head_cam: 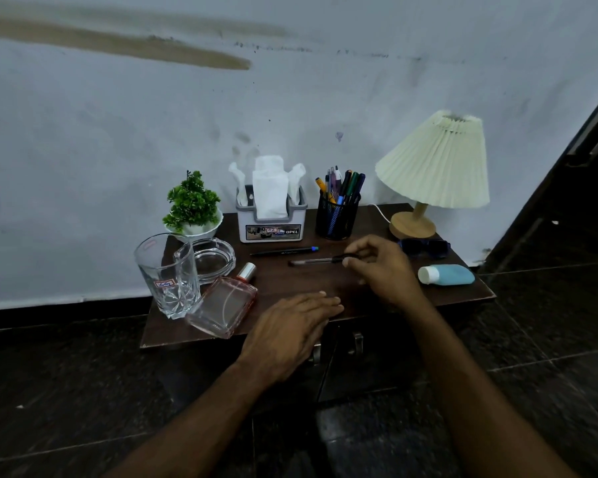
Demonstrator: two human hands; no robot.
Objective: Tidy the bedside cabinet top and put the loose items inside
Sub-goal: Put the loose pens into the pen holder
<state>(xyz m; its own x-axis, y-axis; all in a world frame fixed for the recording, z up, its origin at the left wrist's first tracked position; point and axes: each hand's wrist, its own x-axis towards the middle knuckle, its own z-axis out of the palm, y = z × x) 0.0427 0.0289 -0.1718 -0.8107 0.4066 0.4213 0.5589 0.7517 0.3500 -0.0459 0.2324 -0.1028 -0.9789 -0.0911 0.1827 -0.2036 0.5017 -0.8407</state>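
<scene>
Dark wood cabinet top [301, 281] against a scuffed pale wall, and I'm watching the right hand [382, 267]: thumb and forefinger pinch the near end of a black pen [316, 261], the other fingers loosely curled. I can't tell whether the pen's far tip touches the wood. The wrist is arched above the top, the forearm coming in from the lower right. The left hand [290, 326] lies palm down with its fingers straight and together, fingertips on the front edge, holding nothing. A second pen [283, 251] lies just behind the pinched one. The black mesh pen holder [337, 219] stands packed with pens and pencils; the grey tissue box [271, 225] has white tissue sticking up. Sunglasses [425, 246] and a blue tube [447, 274] lie to the right, a perfume bottle [223, 305] lies flat to the left.
</scene>
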